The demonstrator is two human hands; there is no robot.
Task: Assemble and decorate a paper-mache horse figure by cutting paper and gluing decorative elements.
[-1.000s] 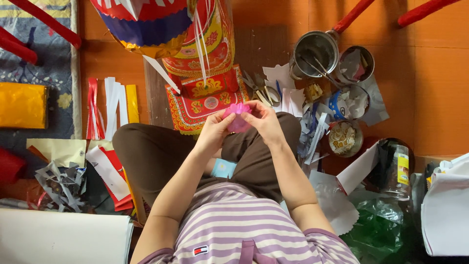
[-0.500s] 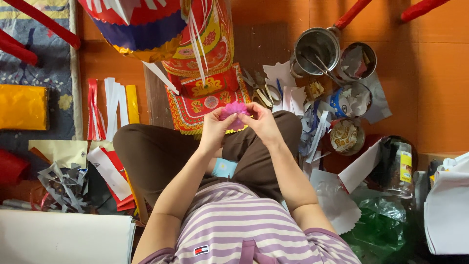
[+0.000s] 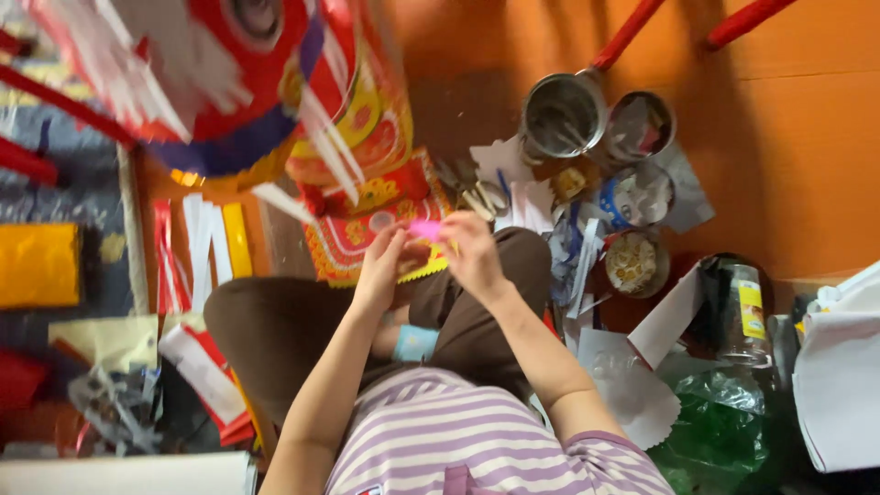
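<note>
Both hands, left hand [image 3: 383, 268] and right hand [image 3: 472, 252], pinch a small pink paper piece [image 3: 424, 229] above a red-and-yellow patterned sheet [image 3: 357, 240]; a yellow-labelled jar [image 3: 744, 312] lies right.

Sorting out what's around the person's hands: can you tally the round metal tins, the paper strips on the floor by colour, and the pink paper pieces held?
Round metal tins: 4
White paper strips: 2
Red paper strips: 1
Yellow paper strips: 1
Pink paper pieces: 1
Total: 9
</note>
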